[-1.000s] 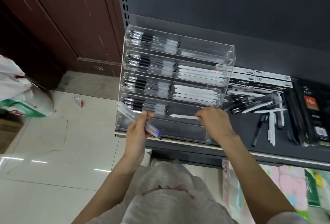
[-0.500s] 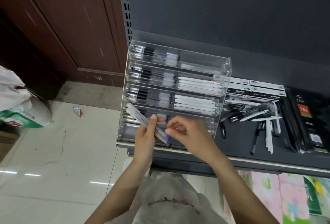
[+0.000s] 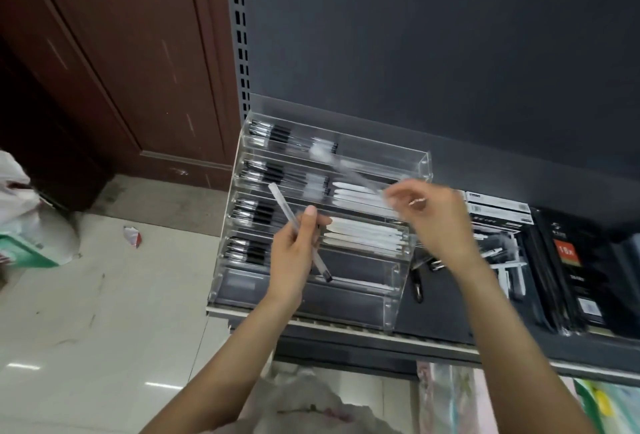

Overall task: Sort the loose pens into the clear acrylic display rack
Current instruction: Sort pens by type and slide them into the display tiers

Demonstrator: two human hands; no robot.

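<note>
Feeding the far tiers of the rack, the right hand pinches one blurred clear pen while the left hand grips another pen (probably held in reserve).

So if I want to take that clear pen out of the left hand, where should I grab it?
Probably the upper end of the clear pen, coming from above. That long bare part sticks up and left past the left hand, whose fingers wrap the middle. Only a short dark tip shows below.
</note>
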